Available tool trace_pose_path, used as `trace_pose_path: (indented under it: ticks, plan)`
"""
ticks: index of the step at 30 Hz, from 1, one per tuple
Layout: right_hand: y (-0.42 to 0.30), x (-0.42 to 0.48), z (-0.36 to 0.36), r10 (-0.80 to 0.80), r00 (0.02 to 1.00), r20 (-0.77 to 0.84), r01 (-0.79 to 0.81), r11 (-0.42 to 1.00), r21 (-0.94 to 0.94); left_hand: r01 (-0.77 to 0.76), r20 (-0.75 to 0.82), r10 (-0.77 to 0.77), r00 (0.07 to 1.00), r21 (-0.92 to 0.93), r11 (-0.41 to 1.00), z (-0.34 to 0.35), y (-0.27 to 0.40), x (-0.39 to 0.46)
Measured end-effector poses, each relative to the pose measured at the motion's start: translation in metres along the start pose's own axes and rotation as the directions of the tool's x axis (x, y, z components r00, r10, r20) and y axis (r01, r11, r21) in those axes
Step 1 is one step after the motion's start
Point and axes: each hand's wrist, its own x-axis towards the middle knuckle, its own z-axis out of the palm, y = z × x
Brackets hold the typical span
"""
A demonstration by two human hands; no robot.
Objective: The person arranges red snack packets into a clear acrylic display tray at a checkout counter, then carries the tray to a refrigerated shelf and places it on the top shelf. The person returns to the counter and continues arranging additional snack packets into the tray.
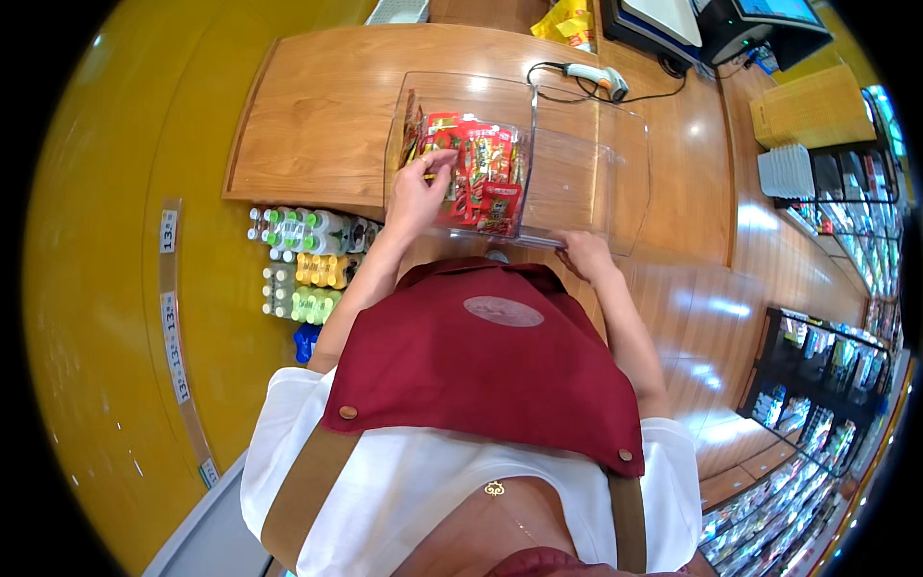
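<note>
A clear plastic box [534, 130] with two compartments stands on the wooden counter in front of me. Red snack packets [490, 162] fill its left compartment, some upright and some leaning. My left hand [420, 191] reaches over the left side of that compartment, thumb and fingers apart, close to the packets. Whether its fingertips touch them is hard to see. At the box's front edge, right of the packets, my right hand [585, 255] has its fingers curled on the clear rim. Through the right compartment the bare wood shows.
Behind the box lies a corded barcode scanner [602, 78] on the counter [324, 115]. A scale [652, 29] and a screen [779, 11] stand at the back right. Shrink-wrapped bottles [310, 231] are stacked below the counter's left end. Stocked shelves [815, 375] line the right.
</note>
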Motion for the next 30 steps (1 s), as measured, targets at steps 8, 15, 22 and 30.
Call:
trace_pose_path:
  ticks: [8,15,22,30]
  plan:
    - [0.003,-0.049,-0.038,0.004,0.998,-0.065,0.025,0.892,0.451,0.043,-0.022,-0.047,0.999,-0.168,0.985,-0.039,-0.025,-0.012]
    - [0.027,-0.163,-0.038,0.467,0.758,-0.456,0.648,-0.457,0.609,0.063,-0.031,-0.070,0.997,-0.185,0.981,-0.064,-0.038,-0.027]
    - [0.012,-0.157,0.053,0.441,0.520,-0.732,0.434,-0.874,-0.219,-0.056,0.158,0.065,0.985,-0.057,0.997,-0.042,-0.019,-0.017]
    - [0.041,-0.212,0.029,0.495,0.738,-0.458,0.670,-0.464,0.579,-0.207,0.318,0.184,0.930,0.041,0.977,0.059,0.035,-0.052]
